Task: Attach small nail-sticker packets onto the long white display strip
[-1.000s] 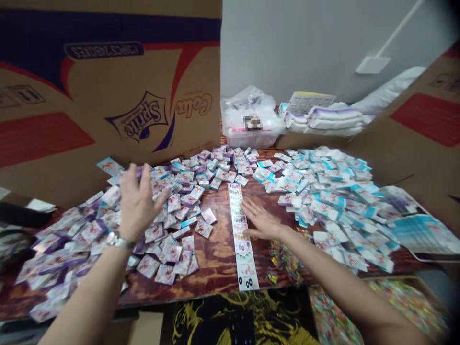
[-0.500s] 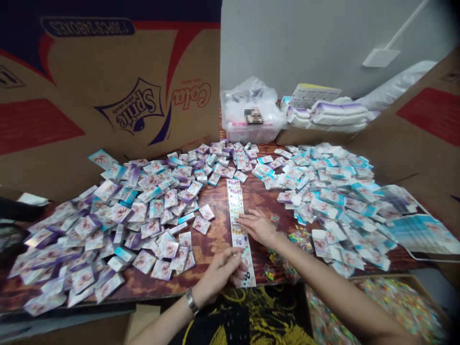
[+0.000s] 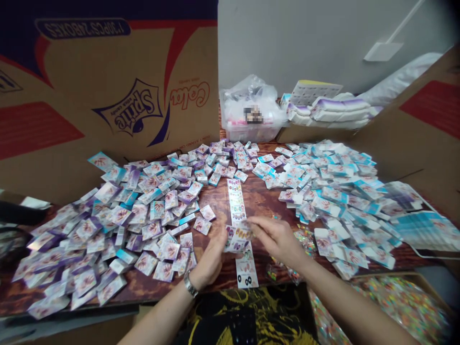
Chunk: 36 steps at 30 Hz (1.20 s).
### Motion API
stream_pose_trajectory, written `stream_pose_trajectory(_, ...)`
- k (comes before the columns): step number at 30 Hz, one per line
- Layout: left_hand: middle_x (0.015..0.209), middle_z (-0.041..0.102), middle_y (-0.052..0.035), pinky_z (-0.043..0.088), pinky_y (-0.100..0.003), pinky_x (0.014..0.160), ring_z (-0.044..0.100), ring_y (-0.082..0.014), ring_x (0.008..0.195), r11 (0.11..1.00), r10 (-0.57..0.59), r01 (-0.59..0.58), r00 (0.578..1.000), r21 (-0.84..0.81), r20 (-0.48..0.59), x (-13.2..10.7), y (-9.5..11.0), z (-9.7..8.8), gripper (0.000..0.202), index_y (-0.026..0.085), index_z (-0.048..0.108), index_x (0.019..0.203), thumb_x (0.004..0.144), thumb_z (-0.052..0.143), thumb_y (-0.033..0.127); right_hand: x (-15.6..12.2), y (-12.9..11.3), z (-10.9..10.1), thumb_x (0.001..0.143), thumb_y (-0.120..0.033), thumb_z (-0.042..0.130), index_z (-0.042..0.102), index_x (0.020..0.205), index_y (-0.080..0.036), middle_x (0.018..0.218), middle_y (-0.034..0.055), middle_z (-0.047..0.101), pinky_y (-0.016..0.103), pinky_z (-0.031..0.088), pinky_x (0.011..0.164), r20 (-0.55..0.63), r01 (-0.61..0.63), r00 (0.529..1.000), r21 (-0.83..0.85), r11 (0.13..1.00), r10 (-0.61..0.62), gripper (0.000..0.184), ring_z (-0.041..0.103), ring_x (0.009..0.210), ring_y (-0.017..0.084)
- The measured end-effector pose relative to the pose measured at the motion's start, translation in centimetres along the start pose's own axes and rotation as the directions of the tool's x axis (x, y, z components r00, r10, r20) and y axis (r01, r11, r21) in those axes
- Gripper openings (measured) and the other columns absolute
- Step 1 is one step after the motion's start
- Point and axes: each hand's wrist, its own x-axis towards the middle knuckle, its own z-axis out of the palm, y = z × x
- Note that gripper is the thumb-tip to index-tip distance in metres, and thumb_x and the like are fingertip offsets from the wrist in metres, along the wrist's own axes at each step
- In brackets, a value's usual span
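A strip of printed sticker sheets lies lengthwise on the table, showing rows of small colourful ovals. Above its middle, a separate small sticker sheet is lifted between my hands. My left hand, with a metal watch at the wrist, holds the sheet by its left edge, the fingers partly blurred. At the upper right edge my right hand pinches it between thumb and fingers. Below the held sheet, the near end of the strip, with black ovals, rests close to the table edge.
Small filled cartons are heaped on the left. Flatter white-and-blue cartons are piled on the right. Bags of colourful pieces sit beside my right forearm, more in a box below. Large cardboard boxes and a plastic tub stand behind.
A sticker sheet has come up off the strip into both hands. My left hand moved up slightly; my right hand went from lying flat on the strip to pinching the sheet.
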Motion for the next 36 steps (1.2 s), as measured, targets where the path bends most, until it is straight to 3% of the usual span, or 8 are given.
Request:
stream_pose_trajectory(3,0.112,0.062,-0.0082,0.045,-0.039,0.091,0.057,-0.0228,0.102,1.000,0.003,-0.005,0.984,0.011,0.177,-0.6,0.4,-0.3,0.046,0.017,0.054,0.118,0.084,0.053,0.047,1.7,1.0,0.9,0.092,-0.029,0.045,0.065,0.106,-0.024,0.097,0.0028,0.070,0.033,0.050,0.076,-0.081,-0.044,0.996,-0.010,0.999,0.043,0.025,0.065,0.087,0.019)
stream_pose_trajectory(8,0.086,0.065,-0.0051,0.047,-0.035,0.082,0.058,-0.0183,0.082,0.994,-0.085,0.093,0.988,-0.058,0.131,-0.5,-0.3,-0.2,0.026,0.014,0.063,0.089,0.083,0.056,0.038,1.5,0.7,1.7,0.092,-0.023,0.043,0.060,0.117,-0.026,0.105,0.0028,0.068,0.035,0.050,0.084,-0.158,0.076,0.983,-0.099,0.992,-0.092,0.030,0.063,0.096,0.019)
stream_pose_trajectory(12,0.090,0.062,-0.0042,0.048,-0.029,0.072,0.057,-0.0156,0.080,0.845,-0.203,0.248,0.968,-0.474,0.145,-0.4,-0.5,0.1,0.023,0.016,0.060,0.097,0.075,0.064,0.023,-0.8,0.6,2.7,0.091,-0.017,0.044,0.056,0.123,-0.024,0.113,0.0059,0.065,0.038,0.049,0.085,0.041,0.380,0.919,-0.353,0.855,-0.392,0.034,0.059,0.101,0.021)
stream_pose_trajectory(17,0.095,0.062,-0.0052,0.047,-0.029,0.077,0.056,-0.0170,0.088,0.736,-0.170,0.318,0.941,-0.598,0.291,-0.3,0.5,-0.5,0.035,0.017,0.063,0.100,0.066,0.069,0.013,-2.1,1.3,4.1,0.090,-0.014,0.047,0.058,0.116,-0.011,0.108,0.0118,0.065,0.040,0.047,0.085,0.109,0.506,0.838,-0.525,0.685,-0.535,0.029,0.055,0.103,0.026)
stream_pose_trajectory(20,0.097,0.064,-0.0076,0.048,-0.030,0.077,0.057,-0.0180,0.090,0.782,-0.212,0.283,0.959,-0.555,0.189,-0.3,0.4,-0.8,0.023,0.015,0.066,0.097,0.079,0.063,0.029,-1.8,1.1,4.0,0.091,-0.014,0.045,0.061,0.106,-0.013,0.092,0.0075,0.066,0.033,0.048,0.079,0.094,0.427,0.901,-0.365,0.827,-0.423,0.022,0.057,0.091,0.020)
stream_pose_trajectory(24,0.107,0.064,-0.0100,0.050,-0.031,0.079,0.059,-0.0209,0.096,0.883,-0.206,0.228,0.974,-0.410,0.098,-0.6,-0.2,-0.7,0.031,0.014,0.064,0.102,0.082,0.059,0.038,-1.1,0.7,3.3,0.091,-0.022,0.049,0.057,0.107,-0.017,0.097,0.0053,0.062,0.027,0.047,0.079,0.071,0.105,0.992,-0.072,0.992,-0.100,0.019,0.057,0.089,0.015)
stream_pose_trajectory(31,0.114,0.062,-0.0113,0.055,-0.037,0.080,0.063,-0.0237,0.098,0.997,-0.064,0.060,0.995,0.055,0.077,-0.1,-2.5,-0.6,0.048,0.018,0.041,0.121,0.083,0.055,0.043,-1.8,1.8,4.0,0.090,-0.031,0.052,0.053,0.117,-0.019,0.104,0.0067,0.062,0.028,0.044,0.082,0.100,-0.043,0.994,-0.096,0.994,0.053,0.030,0.057,0.095,0.018)
stream_pose_trajectory(36,0.117,0.060,-0.0122,0.053,-0.038,0.087,0.060,-0.0241,0.107,0.939,0.065,-0.077,0.997,0.334,0.048,0.8,-3.4,-0.3,0.044,0.019,0.040,0.123,0.085,0.050,0.040,-0.8,4.2,1.7,0.094,-0.033,0.041,0.062,0.092,-0.020,0.087,0.0037,0.061,0.024,0.043,0.073,0.118,-0.053,0.987,-0.403,0.914,0.109,0.024,0.056,0.083,0.015)
